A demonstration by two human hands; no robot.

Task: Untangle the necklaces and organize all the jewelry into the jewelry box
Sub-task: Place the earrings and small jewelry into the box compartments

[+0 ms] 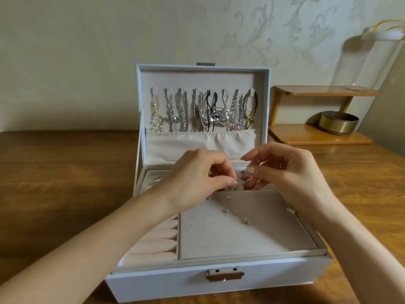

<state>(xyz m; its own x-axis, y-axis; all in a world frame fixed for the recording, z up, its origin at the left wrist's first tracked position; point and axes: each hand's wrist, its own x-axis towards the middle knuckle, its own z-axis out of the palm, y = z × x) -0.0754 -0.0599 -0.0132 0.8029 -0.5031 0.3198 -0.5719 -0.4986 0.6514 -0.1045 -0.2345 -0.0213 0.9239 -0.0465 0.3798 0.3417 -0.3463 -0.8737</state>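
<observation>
A white jewelry box (175, 284) stands open on the wooden table. Several necklaces (203, 110) hang from hooks inside its raised lid. In the tray lies a beige earring panel (241, 233) with a few small studs (245, 220), and pink ring rolls (153, 244) sit at its left. My left hand (197, 178) hovers over the back compartments, its fingers curled and its thumb pinched against a fingertip on something too small to make out. My right hand (282, 170) is beside it with the fingers curled loosely; a tiny piece may be between them.
Small jewelry pieces (156, 179) lie in the back left compartment. A wooden two-tier shelf (324, 137) with a gold round tin (338, 122) stands at the back right. The wall is close behind the box.
</observation>
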